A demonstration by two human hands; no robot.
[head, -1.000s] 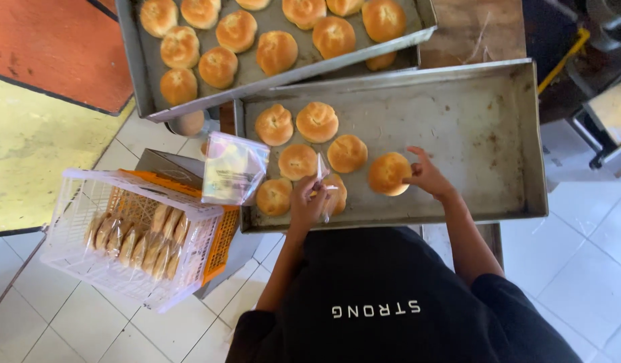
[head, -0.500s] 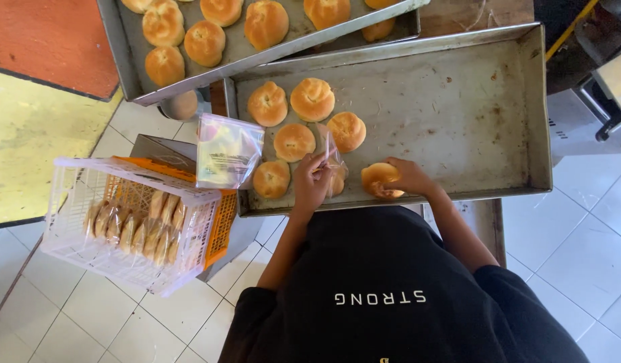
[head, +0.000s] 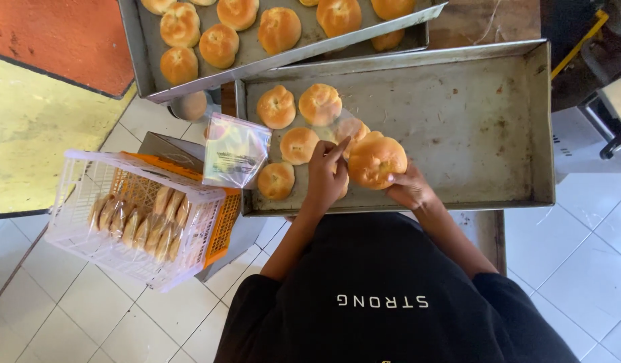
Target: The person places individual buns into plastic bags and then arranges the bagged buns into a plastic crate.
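Golden bun (head: 377, 160) being gripped by right hand (head: 408, 190); left hand (head: 326, 176) pinching clear bag (head: 340, 129) open beside it; four buns loose on tray (head: 458, 121), bagged ones filling crate (head: 132, 215) left of tray.

buns (head: 299, 105) in near tray (head: 472, 128), second tray (head: 142, 60) overlapping behind, crate (head: 88, 202) of bagged buns left on floor

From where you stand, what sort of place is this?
Probably a small bakery's packing spot: round golden buns on large grey metal baking trays, and a white plastic crate with bagged buns standing in it.
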